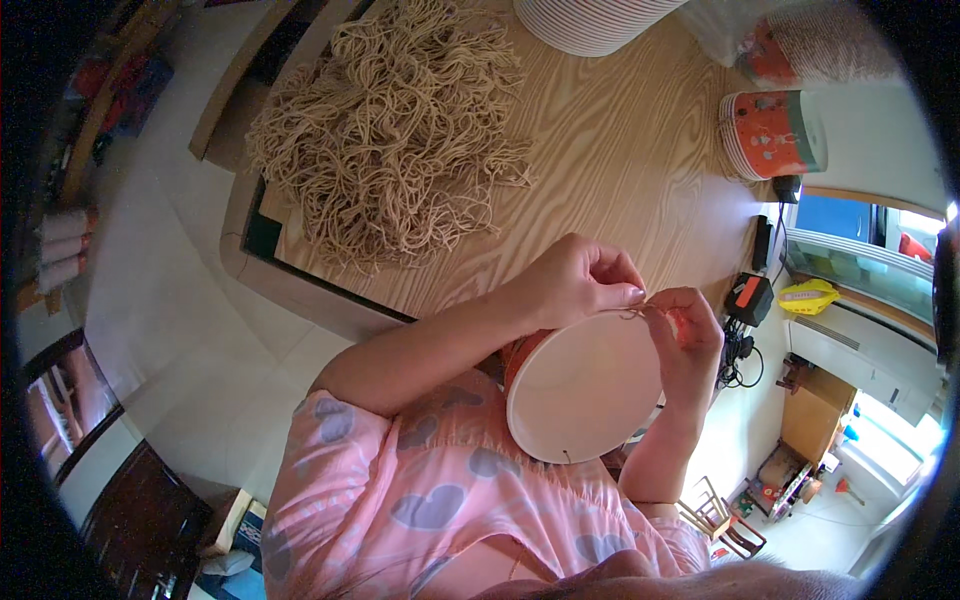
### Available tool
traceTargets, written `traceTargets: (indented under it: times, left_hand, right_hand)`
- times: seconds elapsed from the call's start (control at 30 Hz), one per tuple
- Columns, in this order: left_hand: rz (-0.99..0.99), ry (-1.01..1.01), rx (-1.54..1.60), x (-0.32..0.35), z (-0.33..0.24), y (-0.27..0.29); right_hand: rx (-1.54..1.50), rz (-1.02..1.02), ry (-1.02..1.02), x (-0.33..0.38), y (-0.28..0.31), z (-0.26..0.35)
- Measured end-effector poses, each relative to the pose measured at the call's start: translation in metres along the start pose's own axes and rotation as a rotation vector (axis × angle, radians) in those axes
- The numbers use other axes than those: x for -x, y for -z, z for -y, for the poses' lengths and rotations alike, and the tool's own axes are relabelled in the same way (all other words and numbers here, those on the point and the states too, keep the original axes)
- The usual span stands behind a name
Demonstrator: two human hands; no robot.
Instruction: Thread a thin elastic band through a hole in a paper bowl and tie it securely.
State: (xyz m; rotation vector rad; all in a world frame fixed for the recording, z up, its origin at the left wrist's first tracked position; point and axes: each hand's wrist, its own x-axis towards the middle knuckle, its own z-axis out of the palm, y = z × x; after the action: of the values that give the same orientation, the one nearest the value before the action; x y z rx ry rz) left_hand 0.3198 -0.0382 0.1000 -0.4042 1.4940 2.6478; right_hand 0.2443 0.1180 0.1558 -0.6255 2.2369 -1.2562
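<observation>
A paper bucket (pixel 585 395) with an orange outer side rests against my body, its round white face turned up. A small dark knot or cord end shows at the near edge of that face. At its far rim, my left hand (pixel 590 278) and my right hand (pixel 688 325) meet, fingertips almost touching. Both are closed in a pinch around a thin tan cord (pixel 630 312) at the rim. The cord's exact path between the fingers is hidden. Beyond my left hand, a big tangled heap of tan cords (pixel 390 130) lies on the wood-grain table (pixel 610 140).
A stack of white-rimmed buckets (pixel 598 22) stands at the table's far edge. On the right are nested orange printed buckets (pixel 768 135) and more in clear plastic (pixel 820 50). Black plugs and cables (pixel 738 345) sit by the table's right edge. A wooden chair (pixel 708 510) stands lower right.
</observation>
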Motion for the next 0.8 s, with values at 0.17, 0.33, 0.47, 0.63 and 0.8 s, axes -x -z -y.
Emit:
traceTargets:
  times: [0.17, 0.33, 0.47, 0.63, 0.8]
  left_hand:
    - [0.009, -0.215, -0.238, 0.002, 0.007, 0.002]
    - [-0.024, -0.140, -0.246, 0.006, 0.003, 0.007]
    - [-0.058, -0.029, -0.027, 0.003, 0.008, 0.012]
    - [-0.036, -0.024, -0.013, 0.006, 0.001, 0.006]
    - [-0.038, -0.029, -0.040, 0.005, 0.001, 0.005]
  right_hand:
    - [-0.011, 0.013, -0.043, -0.001, 0.002, -0.003]
    - [-0.061, -0.002, -0.106, -0.003, 0.003, -0.008]
    - [-0.081, 0.065, -0.090, -0.004, 0.001, -0.001]
    - [-0.057, 0.103, -0.051, -0.008, 0.006, 0.003]
    - [0.085, 0.079, -0.004, -0.008, 0.005, 0.000]
